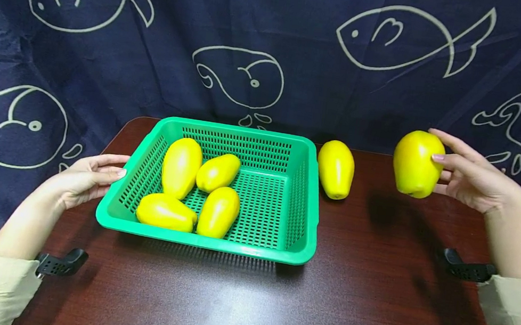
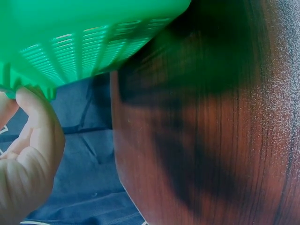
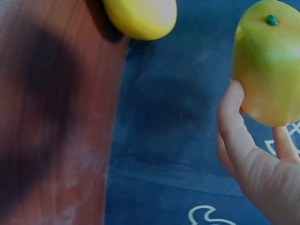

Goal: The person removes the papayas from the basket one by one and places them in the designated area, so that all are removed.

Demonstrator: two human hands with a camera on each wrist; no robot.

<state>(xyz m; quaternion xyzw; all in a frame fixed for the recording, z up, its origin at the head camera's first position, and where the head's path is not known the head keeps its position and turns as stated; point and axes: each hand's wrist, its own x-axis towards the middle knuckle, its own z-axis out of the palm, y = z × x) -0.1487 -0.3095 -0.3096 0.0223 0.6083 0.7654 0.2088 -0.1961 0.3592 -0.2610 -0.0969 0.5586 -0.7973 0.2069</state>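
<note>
My left hand (image 1: 89, 180) grips the left rim of a green plastic basket (image 1: 250, 251), thumb on the rim. The left wrist view shows the thumb and a finger at the rim of the slotted basket (image 2: 93, 47). Several yellow papayas (image 1: 181, 167) lie in the left half of the basket. Over the right side of the table, my right hand (image 1: 478, 179) holds another papaya (image 1: 417, 161) in the air between thumb and fingers. Its green stem nub shows on the held papaya (image 3: 269, 70) in the right wrist view.
One more papaya (image 1: 336, 170) rests on the table just right of the basket. The dark red wooden table (image 1: 244, 305) ends at a navy cloth (image 1: 304, 28) with white fish and whale outlines. Black wrist mounts (image 1: 61, 263) jut from both sleeves.
</note>
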